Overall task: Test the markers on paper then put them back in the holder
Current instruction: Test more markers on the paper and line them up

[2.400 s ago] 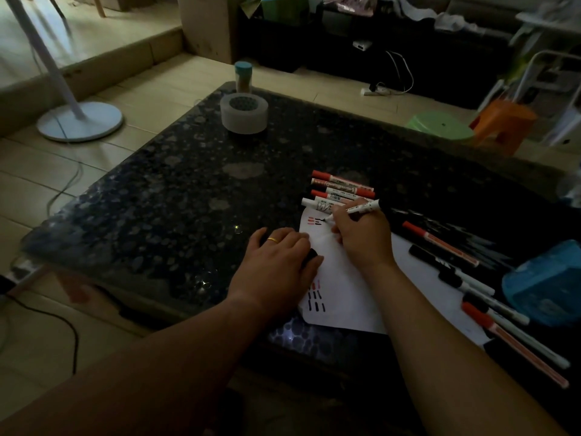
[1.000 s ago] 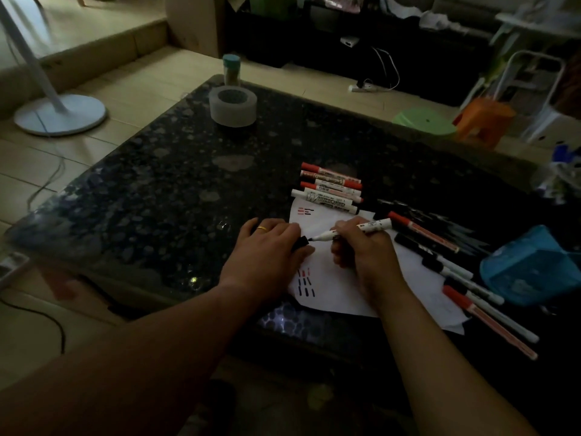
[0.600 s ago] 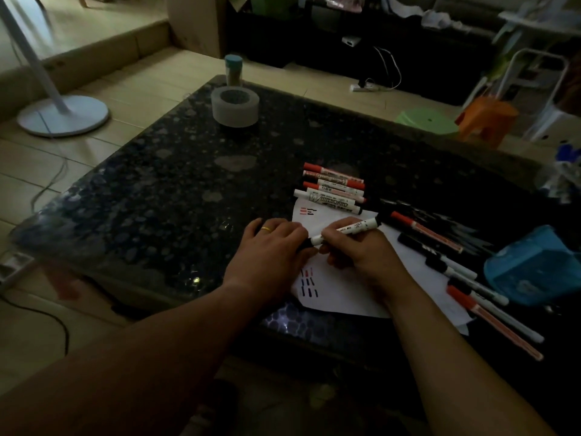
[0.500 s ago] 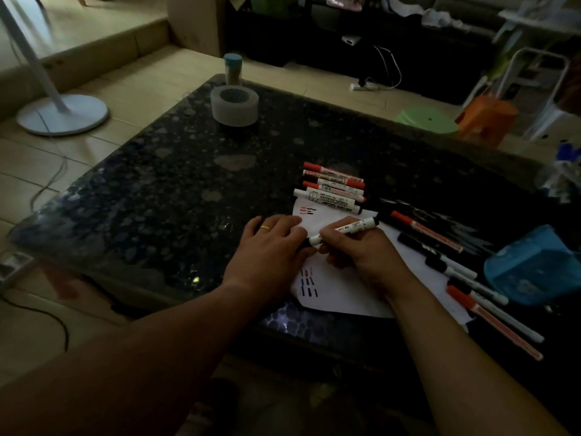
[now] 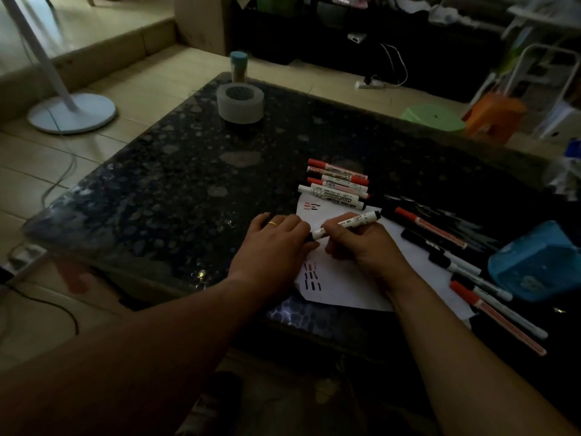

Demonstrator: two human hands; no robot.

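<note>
A white marker with black ends lies slanted in my right hand, which grips it above the white paper. My left hand rests on the paper's left edge and its fingertips pinch the marker's black cap at the left end. Short red and black test strokes show on the paper near both hands. Several red and black markers lie in a row just beyond the paper. The round grey holder stands at the far left of the dark stone table.
More markers lie scattered to the right of the paper, beside a blue container. A small teal-capped jar stands behind the holder. A fan base, green stool and orange stool are on the floor.
My right hand came back from the paper's far end, and brought the marker's tip to my left fingers. The black cap in my left hand now meets the marker's end.
</note>
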